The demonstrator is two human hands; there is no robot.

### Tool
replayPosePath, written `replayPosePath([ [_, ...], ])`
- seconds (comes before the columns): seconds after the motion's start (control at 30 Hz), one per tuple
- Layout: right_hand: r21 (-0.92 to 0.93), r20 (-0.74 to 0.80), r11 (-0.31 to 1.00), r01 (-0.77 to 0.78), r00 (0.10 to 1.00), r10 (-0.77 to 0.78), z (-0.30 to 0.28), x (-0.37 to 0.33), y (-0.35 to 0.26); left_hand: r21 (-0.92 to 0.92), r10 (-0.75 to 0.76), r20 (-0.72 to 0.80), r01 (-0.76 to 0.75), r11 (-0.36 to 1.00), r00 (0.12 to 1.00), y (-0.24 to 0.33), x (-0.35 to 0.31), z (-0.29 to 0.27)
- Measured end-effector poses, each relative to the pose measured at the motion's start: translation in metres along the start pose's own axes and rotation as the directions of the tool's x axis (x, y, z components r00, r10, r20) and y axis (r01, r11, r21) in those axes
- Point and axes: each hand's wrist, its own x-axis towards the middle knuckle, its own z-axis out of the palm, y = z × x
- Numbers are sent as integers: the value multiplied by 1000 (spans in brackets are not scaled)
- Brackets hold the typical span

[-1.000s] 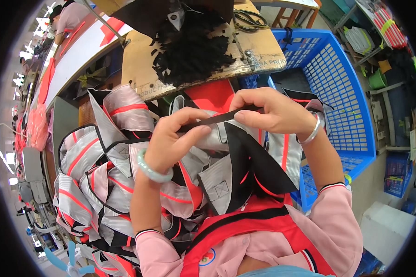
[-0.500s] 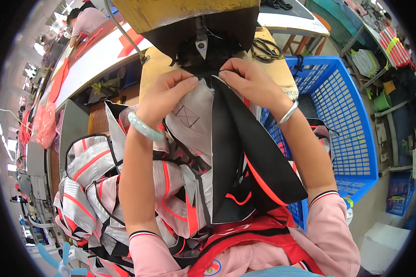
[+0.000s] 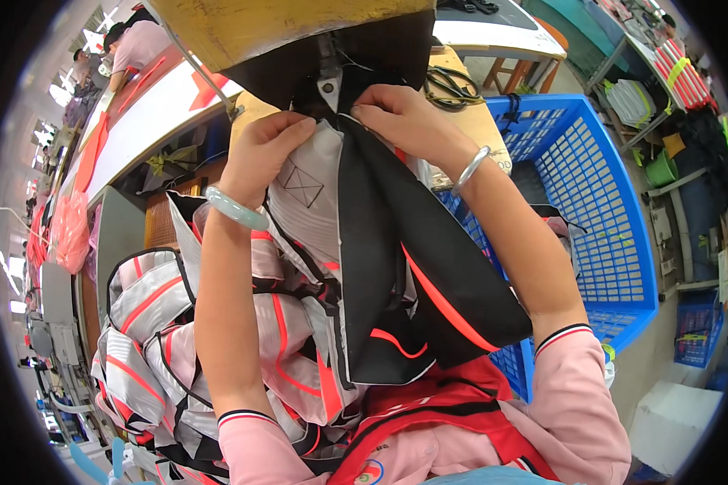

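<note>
A black, white and coral fabric piece (image 3: 380, 234) hangs from my hands over my red apron. Its upper edge lies at the needle and foot of a sewing machine (image 3: 329, 87). My left hand (image 3: 271, 149) pinches the white side of that edge, which carries a stitched box with a cross. My right hand (image 3: 408, 121) is closed on the black side, just right of the foot. Some of my right fingers are hidden behind the fabric and the machine's dark underside.
A heap of similar white and coral pieces (image 3: 162, 347) lies to the left and below. On the right stands a blue plastic basket (image 3: 615, 234). Dark cords (image 3: 455, 85) rest on the yellowish machine table. People sit at a long table (image 3: 158, 105) at the far left.
Both hands and the fabric have shifted slightly left and up in the picture, the right hand nearer the machine foot. The whole view has shifted slightly too. Both hands keep their hold.
</note>
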Motion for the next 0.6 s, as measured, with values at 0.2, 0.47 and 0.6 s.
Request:
replayPosePath([
  [0.2, -10, 54, 999, -51, 997, 51, -9, -1, -7, 15, 58, -70, -57, 998, 996, -1, 2, -1],
  [0.47, -286, -88, 957, -56, 996, 32, -133, -109, -60, 32, -14, -34, 16, 999, 999, -9, -41, -6],
  [0.6, -458, -564, 881, -122, 806, -182, -314, -194, -53, 75, 14, 8, -15, 997, 1000, 2, -48, 2],
])
